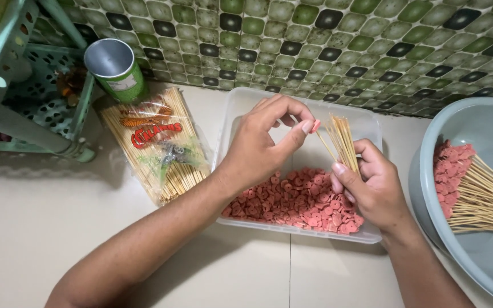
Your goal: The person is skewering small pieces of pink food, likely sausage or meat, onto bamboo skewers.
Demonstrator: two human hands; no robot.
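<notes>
My left hand [263, 142] pinches a small pink sausage slice [315, 125] between thumb and forefinger, right at the tip of a bamboo skewer. My right hand [372, 185] grips a bundle of bamboo skewers [342, 142] upright, points upward. Both hands hover over a clear plastic container [246, 100] that holds a heap of pink sausage slices [298, 202] along its near side.
A grey-blue basin [486, 122] at the right holds several loaded skewers [475, 191]. A plastic bag of bamboo skewers [155, 145] lies to the left, beside a green cylindrical can [118, 71] and a teal plastic rack [24, 85]. A tiled wall stands behind.
</notes>
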